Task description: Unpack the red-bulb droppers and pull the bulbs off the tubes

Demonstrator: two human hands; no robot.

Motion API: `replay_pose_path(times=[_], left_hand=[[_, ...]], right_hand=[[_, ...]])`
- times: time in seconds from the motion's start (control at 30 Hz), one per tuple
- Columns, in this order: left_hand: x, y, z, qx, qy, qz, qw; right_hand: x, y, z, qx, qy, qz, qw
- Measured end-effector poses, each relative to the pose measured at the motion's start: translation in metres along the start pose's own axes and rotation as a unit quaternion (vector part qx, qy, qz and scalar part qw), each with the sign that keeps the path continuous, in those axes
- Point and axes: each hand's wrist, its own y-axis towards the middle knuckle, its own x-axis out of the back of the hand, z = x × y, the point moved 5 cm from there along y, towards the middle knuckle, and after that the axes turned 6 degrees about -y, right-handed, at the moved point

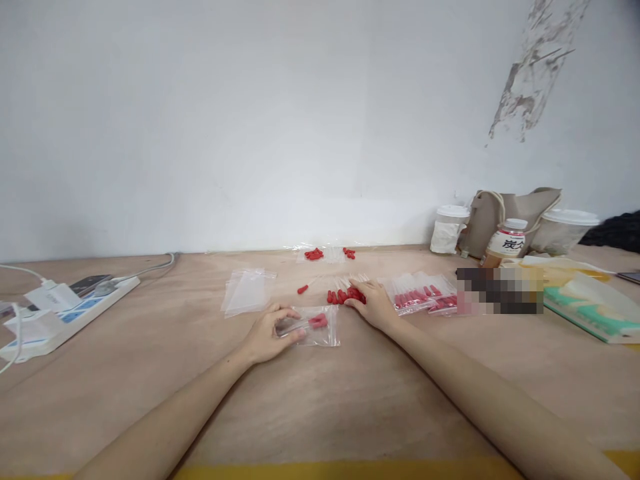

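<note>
My left hand (267,335) is closed on the left end of a clear zip bag (327,338) lying on the table. Inside this bag are a few droppers with red rubber bulbs (318,321); their thin stems point toward my fingers. My right hand (373,303) rests over a row of loose red-bulbed droppers (341,296), thumb and fingers curled around bulbs at its right end. How many it grips is hidden. A single dropper (303,289) lies apart, left of the row. Flat clear bags (247,291) are stacked farther left.
Filled bags of droppers (417,293) lie right of my right hand. Two small red groups (314,254) sit near the wall. A power strip (75,317) with cables is at left. Cups, a bottle (506,241), a handbag (490,217) and a tissue pack (590,310) stand at right.
</note>
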Motion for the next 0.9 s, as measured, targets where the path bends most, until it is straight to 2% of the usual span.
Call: replay_pose_path(times=[0.07,0.13,0.2,0.3,0.37,0.47,0.7,0.9], left_hand=[[0.005,0.014,0.007,0.007,0.038,-0.054,0.998],[0.005,0.038,0.022,0.029,0.095,-0.074,0.992],[0.002,0.068,0.044,0.062,0.141,-0.042,0.987],[0.000,0.107,0.073,0.091,0.161,-0.033,0.982],[-0.001,0.125,0.088,0.115,0.173,-0.032,0.978],[0.000,0.138,0.100,0.145,0.196,-0.044,0.969],[0.001,0.146,0.095,0.177,0.221,-0.079,0.956],[-0.008,0.143,0.065,0.191,0.145,-0.069,0.968]], right_hand=[[-0.001,-0.001,0.002,0.007,0.011,0.000,1.000],[0.000,-0.001,0.005,0.015,0.031,-0.002,0.999],[0.002,-0.002,0.009,0.024,0.048,-0.013,0.998],[0.005,-0.004,0.013,0.037,0.065,-0.029,0.997],[0.005,-0.005,0.014,0.046,0.073,-0.033,0.996],[0.003,-0.005,0.014,0.051,0.078,-0.036,0.995],[0.003,-0.003,0.012,0.051,0.041,-0.055,0.996],[0.008,-0.002,0.008,0.027,0.061,-0.093,0.993]])
